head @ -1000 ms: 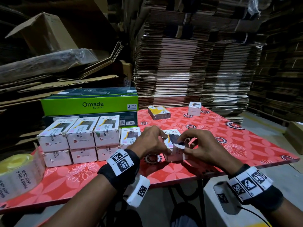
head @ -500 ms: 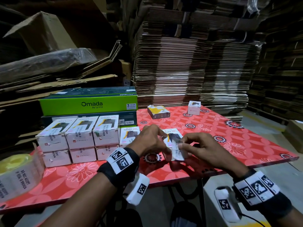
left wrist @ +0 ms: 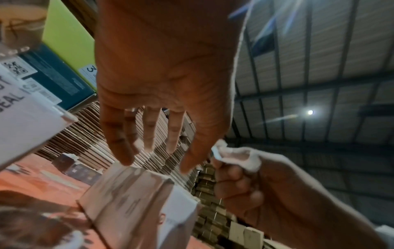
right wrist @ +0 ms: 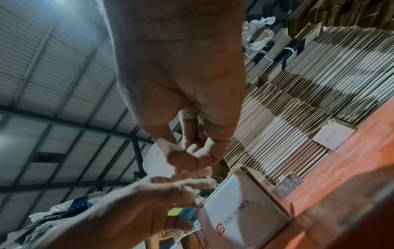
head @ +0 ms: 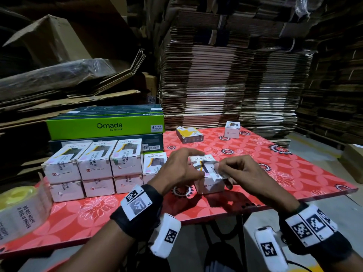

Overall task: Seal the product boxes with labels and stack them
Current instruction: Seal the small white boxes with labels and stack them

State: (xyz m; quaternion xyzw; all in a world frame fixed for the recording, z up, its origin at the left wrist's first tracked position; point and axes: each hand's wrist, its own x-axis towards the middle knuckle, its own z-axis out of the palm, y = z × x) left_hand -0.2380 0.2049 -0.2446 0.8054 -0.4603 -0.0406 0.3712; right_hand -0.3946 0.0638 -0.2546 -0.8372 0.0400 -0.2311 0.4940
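Observation:
A white Halley product box (head: pixel 209 184) stands on the red table (head: pixel 294 169) in front of me. My left hand (head: pixel 196 163) hovers over its top with fingers straight and spread (left wrist: pixel 153 156), the fingertips at the box's upper edge (left wrist: pixel 136 183). Thumb and forefinger of my right hand (head: pixel 220 167) pinch a white seal label (head: pixel 216 170) over the box's top right edge. From the right wrist the label (right wrist: pixel 157 161) shows between the pinching right hand (right wrist: pixel 177 155) and the box (right wrist: pixel 241 210).
Sealed white boxes (head: pixel 94 167) stand stacked two high at the left, before a green Omada carton (head: pixel 106 126). A label roll (head: pixel 21 209) lies at the near left. A yellow box (head: pixel 189 134) and a small white box (head: pixel 232 129) sit at the far edge. Flattened cardboard towers behind.
The box was gripped and tilted between both hands; now it stands on the table. My left hand has let go and spread its fingers. The right hand keeps the label.

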